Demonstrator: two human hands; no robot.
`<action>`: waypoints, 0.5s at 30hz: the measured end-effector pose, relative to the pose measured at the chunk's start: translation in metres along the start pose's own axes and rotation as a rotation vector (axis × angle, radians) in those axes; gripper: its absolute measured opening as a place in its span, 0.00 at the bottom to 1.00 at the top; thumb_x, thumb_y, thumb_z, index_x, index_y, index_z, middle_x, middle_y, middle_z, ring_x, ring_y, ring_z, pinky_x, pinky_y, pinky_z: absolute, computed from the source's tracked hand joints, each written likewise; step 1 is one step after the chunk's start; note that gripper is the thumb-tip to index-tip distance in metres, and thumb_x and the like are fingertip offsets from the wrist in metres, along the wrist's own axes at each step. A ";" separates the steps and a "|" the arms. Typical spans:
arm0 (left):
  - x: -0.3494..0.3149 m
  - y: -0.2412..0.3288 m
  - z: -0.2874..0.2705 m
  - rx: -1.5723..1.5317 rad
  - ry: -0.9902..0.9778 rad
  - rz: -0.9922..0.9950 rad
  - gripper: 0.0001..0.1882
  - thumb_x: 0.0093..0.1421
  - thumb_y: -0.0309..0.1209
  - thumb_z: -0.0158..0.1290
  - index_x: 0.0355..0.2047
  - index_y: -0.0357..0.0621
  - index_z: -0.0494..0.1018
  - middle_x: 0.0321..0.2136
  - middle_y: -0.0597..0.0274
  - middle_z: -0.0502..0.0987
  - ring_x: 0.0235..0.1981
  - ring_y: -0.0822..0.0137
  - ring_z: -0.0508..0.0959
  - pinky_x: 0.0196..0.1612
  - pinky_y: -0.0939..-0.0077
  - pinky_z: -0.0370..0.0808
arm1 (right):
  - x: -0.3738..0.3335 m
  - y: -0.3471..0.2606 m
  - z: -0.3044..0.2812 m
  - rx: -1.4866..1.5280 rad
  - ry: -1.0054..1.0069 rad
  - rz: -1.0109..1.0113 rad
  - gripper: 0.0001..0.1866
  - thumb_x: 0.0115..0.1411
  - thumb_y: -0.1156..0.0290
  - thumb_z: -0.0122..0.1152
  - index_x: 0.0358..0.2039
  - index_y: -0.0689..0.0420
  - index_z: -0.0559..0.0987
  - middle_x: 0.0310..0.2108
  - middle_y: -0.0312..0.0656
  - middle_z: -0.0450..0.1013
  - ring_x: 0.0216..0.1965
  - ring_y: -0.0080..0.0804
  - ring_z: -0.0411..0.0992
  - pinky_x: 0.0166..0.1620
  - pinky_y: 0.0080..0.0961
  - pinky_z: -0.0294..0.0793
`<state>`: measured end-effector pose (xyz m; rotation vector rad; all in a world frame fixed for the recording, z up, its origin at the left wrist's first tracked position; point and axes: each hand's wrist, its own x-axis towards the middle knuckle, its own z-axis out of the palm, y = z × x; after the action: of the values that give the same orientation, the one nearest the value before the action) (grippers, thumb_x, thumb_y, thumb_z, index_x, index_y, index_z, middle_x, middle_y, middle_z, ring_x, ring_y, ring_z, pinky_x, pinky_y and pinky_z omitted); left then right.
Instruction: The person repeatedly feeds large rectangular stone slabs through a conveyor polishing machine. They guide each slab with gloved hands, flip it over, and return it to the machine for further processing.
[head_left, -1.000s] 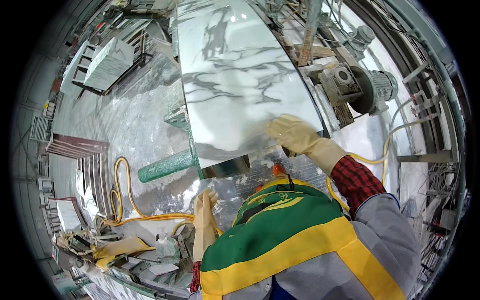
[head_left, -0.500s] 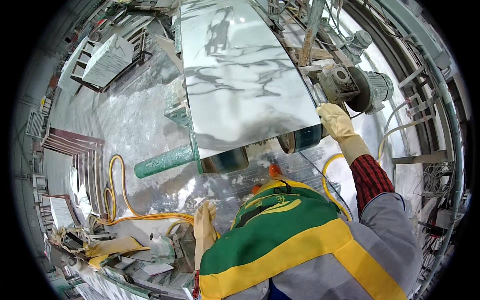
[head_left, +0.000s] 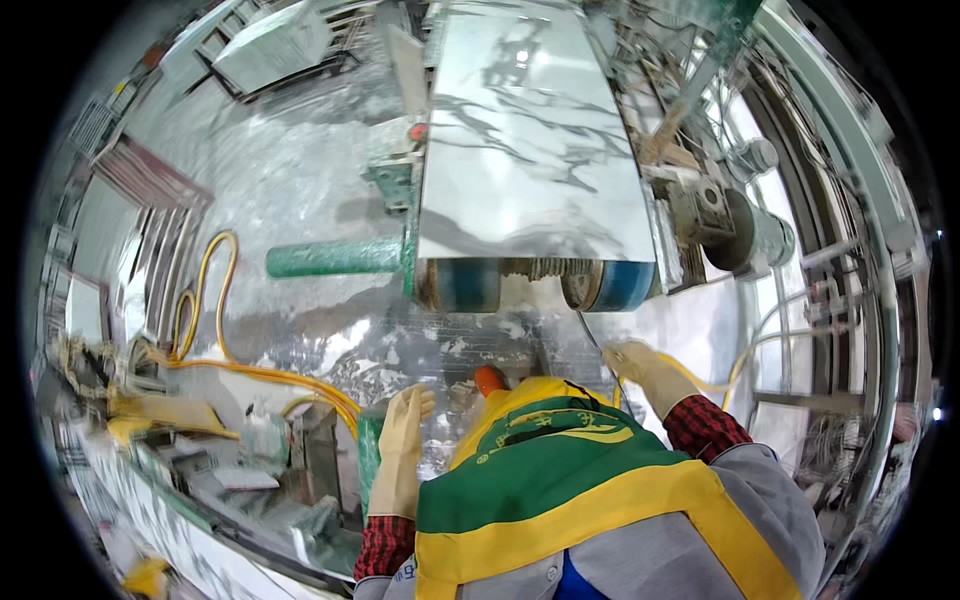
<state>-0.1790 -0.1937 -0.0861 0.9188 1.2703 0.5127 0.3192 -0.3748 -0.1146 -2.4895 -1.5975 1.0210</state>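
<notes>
Marble, white with grey veins, lies as a long slab (head_left: 525, 150) on the machine bed, well ahead of both hands and reaching away from the person. Its near end sits over blue rollers (head_left: 470, 285), which lie between the slab and the hands. The right hand (head_left: 650, 372), in a pale rubber glove, hangs low just this side of the right-hand roller; its fingers are loosely curled and a thin cable (head_left: 590, 335) runs up from beside it, though whether the hand truly grips that cable I cannot tell. The left hand (head_left: 402, 450), gloved the same, is stretched out flat with fingers nearly straight, holding nothing, its fingertips pointing up toward the wet floor (head_left: 300, 190) below the rollers.

Left of the slab's near end, a green cylinder (head_left: 335, 258) juts out sideways, well beyond the left hand. Farther to the left of that hand, yellow hoses (head_left: 215, 300) loop across the floor. To the right of the right hand and a little ahead of it stands a grey motor (head_left: 745, 235). Between the two hands hangs the person's green and yellow vest (head_left: 570, 470).
</notes>
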 end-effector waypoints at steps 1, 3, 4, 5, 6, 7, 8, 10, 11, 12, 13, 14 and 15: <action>-0.010 -0.008 -0.004 -0.019 0.016 0.042 0.31 0.81 0.44 0.55 0.68 0.24 0.71 0.52 0.49 0.85 0.46 0.69 0.84 0.53 0.74 0.81 | 0.010 0.020 0.023 -0.012 -0.104 -0.074 0.18 0.72 0.50 0.59 0.49 0.49 0.87 0.44 0.52 0.85 0.47 0.58 0.84 0.49 0.52 0.81; -0.039 -0.022 -0.011 -0.037 0.103 0.068 0.31 0.81 0.45 0.54 0.68 0.26 0.72 0.52 0.50 0.86 0.48 0.68 0.85 0.55 0.73 0.80 | 0.023 0.040 0.044 -0.060 -0.190 -0.196 0.21 0.72 0.46 0.57 0.48 0.47 0.87 0.45 0.49 0.86 0.48 0.57 0.84 0.51 0.51 0.82; -0.058 -0.029 -0.012 -0.037 0.170 0.047 0.30 0.81 0.46 0.54 0.68 0.28 0.73 0.53 0.51 0.86 0.50 0.66 0.85 0.57 0.72 0.80 | 0.027 0.040 0.050 -0.087 -0.170 -0.242 0.20 0.72 0.46 0.58 0.47 0.47 0.88 0.46 0.49 0.86 0.49 0.57 0.84 0.51 0.50 0.82; -0.083 -0.039 -0.013 -0.049 0.257 0.017 0.30 0.81 0.46 0.53 0.67 0.30 0.73 0.53 0.52 0.86 0.52 0.64 0.85 0.59 0.70 0.79 | 0.038 0.044 0.055 -0.095 -0.178 -0.271 0.20 0.71 0.46 0.59 0.47 0.46 0.89 0.46 0.49 0.86 0.50 0.56 0.84 0.52 0.49 0.82; -0.112 -0.052 -0.013 -0.064 0.352 -0.023 0.29 0.81 0.47 0.52 0.67 0.32 0.74 0.54 0.53 0.86 0.54 0.63 0.85 0.61 0.69 0.79 | 0.051 0.047 0.060 -0.102 -0.197 -0.306 0.20 0.70 0.46 0.61 0.47 0.46 0.89 0.47 0.49 0.86 0.50 0.56 0.84 0.53 0.49 0.82; -0.137 -0.071 -0.011 -0.004 0.392 -0.057 0.27 0.81 0.48 0.50 0.66 0.38 0.76 0.56 0.57 0.86 0.58 0.61 0.85 0.65 0.67 0.76 | 0.057 0.041 0.060 -0.088 -0.169 -0.343 0.21 0.71 0.47 0.60 0.48 0.47 0.90 0.48 0.50 0.86 0.51 0.56 0.83 0.54 0.49 0.82; -0.162 -0.118 -0.018 0.070 0.377 -0.067 0.27 0.81 0.50 0.48 0.67 0.42 0.76 0.58 0.58 0.86 0.60 0.62 0.83 0.67 0.67 0.75 | 0.055 0.041 0.059 -0.058 -0.151 -0.382 0.21 0.71 0.48 0.60 0.49 0.48 0.90 0.48 0.51 0.86 0.52 0.57 0.83 0.55 0.49 0.82; -0.235 -0.121 0.013 0.019 0.367 -0.176 0.28 0.81 0.52 0.48 0.68 0.46 0.76 0.58 0.56 0.85 0.61 0.59 0.83 0.69 0.65 0.73 | 0.046 0.052 0.069 0.105 -0.102 -0.400 0.24 0.73 0.49 0.56 0.50 0.53 0.89 0.50 0.56 0.85 0.54 0.58 0.83 0.59 0.51 0.80; -0.266 -0.144 0.021 0.050 0.356 -0.228 0.28 0.81 0.51 0.49 0.67 0.45 0.77 0.58 0.57 0.85 0.59 0.60 0.83 0.68 0.66 0.74 | 0.041 0.061 0.079 0.138 -0.169 -0.381 0.24 0.73 0.49 0.57 0.52 0.55 0.89 0.51 0.57 0.85 0.54 0.58 0.83 0.59 0.48 0.81; -0.298 -0.184 0.029 0.109 0.319 -0.272 0.27 0.81 0.50 0.50 0.67 0.44 0.77 0.58 0.57 0.85 0.58 0.61 0.83 0.66 0.66 0.76 | 0.036 0.072 0.093 0.174 -0.210 -0.337 0.25 0.73 0.50 0.59 0.55 0.56 0.89 0.52 0.58 0.86 0.55 0.57 0.84 0.60 0.46 0.81; -0.332 -0.223 0.036 0.160 0.273 -0.314 0.27 0.81 0.49 0.51 0.67 0.43 0.77 0.57 0.57 0.85 0.57 0.62 0.83 0.65 0.66 0.77 | 0.029 0.083 0.110 0.039 -0.299 -0.288 0.25 0.73 0.49 0.60 0.55 0.56 0.89 0.52 0.57 0.86 0.55 0.57 0.84 0.60 0.46 0.81; -0.359 -0.252 0.044 0.202 0.206 -0.352 0.26 0.81 0.48 0.52 0.66 0.41 0.78 0.57 0.58 0.85 0.56 0.63 0.83 0.63 0.67 0.78 | 0.018 0.096 0.121 -0.107 -0.365 -0.232 0.26 0.72 0.48 0.61 0.56 0.56 0.88 0.52 0.57 0.86 0.56 0.56 0.84 0.61 0.47 0.81; -0.376 -0.265 0.050 0.249 0.141 -0.391 0.26 0.81 0.47 0.53 0.66 0.40 0.78 0.57 0.58 0.85 0.55 0.64 0.83 0.62 0.67 0.79 | -0.005 0.098 0.126 -0.129 -0.416 -0.252 0.26 0.74 0.48 0.55 0.55 0.55 0.89 0.54 0.57 0.85 0.59 0.58 0.82 0.63 0.49 0.79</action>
<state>-0.2679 -0.6473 -0.0817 0.8192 1.6231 0.1125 0.3314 -0.4663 -0.2452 -2.1644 -2.0815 1.5095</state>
